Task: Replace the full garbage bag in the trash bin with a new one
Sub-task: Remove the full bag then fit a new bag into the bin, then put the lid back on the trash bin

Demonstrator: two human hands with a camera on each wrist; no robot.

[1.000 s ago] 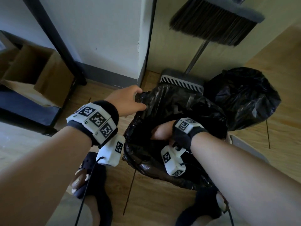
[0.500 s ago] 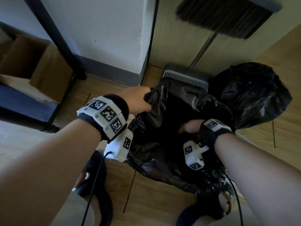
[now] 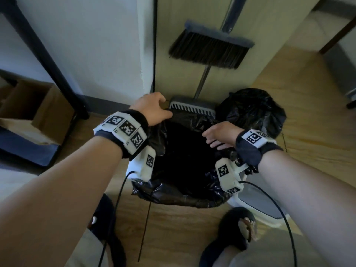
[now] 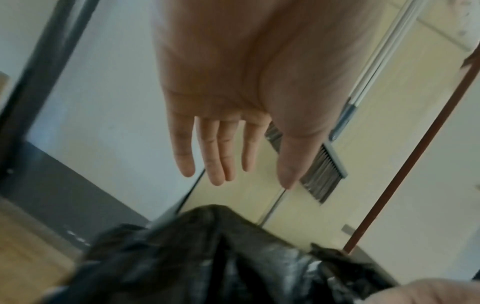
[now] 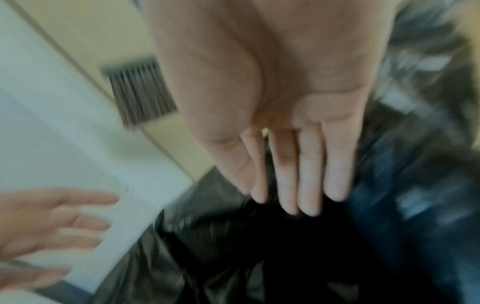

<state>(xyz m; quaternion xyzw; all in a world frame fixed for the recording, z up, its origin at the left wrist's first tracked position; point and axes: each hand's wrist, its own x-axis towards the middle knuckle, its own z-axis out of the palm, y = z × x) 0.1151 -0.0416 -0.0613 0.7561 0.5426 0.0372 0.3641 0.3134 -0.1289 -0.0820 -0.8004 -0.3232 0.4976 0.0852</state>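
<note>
Full bag (image 3: pixel 252 114) out, parked on the floor beside the bin (image 3: pixel 256 204). New liner (image 3: pixel 185 197) draped inside, far rim unfinished. Left hand (image 3: pixel 152 108) and right hand (image 3: pixel 219 134) loose-fingered, holding nothing.

Dim, bluish indoor light; brighter floor (image 3: pixel 300 120) at 2 o'clock in the head view. Wide-angle bending at the edges. Right wrist view heavily motion-blurred, left wrist view soft.

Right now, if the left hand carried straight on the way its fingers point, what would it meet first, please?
Probably the dustpan. The left hand, fingers straight above the new bag's far edge, points towards the dustpan's comb, just beyond the fingertips. Depth is unclear; it may pass over the comb and reach the wall.
</note>
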